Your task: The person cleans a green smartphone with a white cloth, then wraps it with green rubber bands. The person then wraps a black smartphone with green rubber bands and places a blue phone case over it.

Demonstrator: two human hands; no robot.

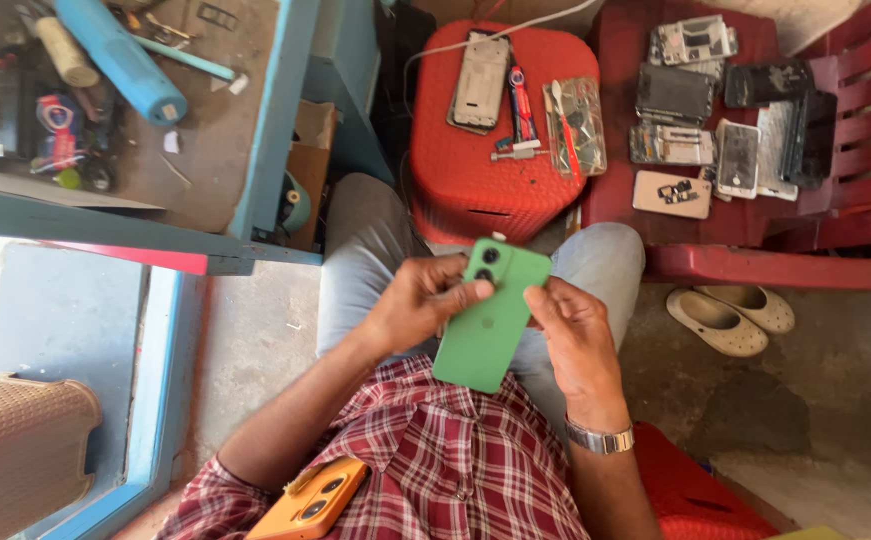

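I hold a green phone (485,320) back side up over my lap, its two camera lenses toward the far end. My left hand (417,302) grips its left edge, thumb lying across the back just below the lenses. My right hand (573,340) grips the right edge, a metal watch on that wrist. An orange phone (310,498) sticks out of my checked shirt pocket.
A red plastic stool (475,180) ahead carries an opened phone frame (480,80), a glue tube and a clear box of small parts. A dark red chair (805,200) to the right holds several dismantled phones. A blue workbench (245,130) with tools is at left; sandals (730,315) lie at right.
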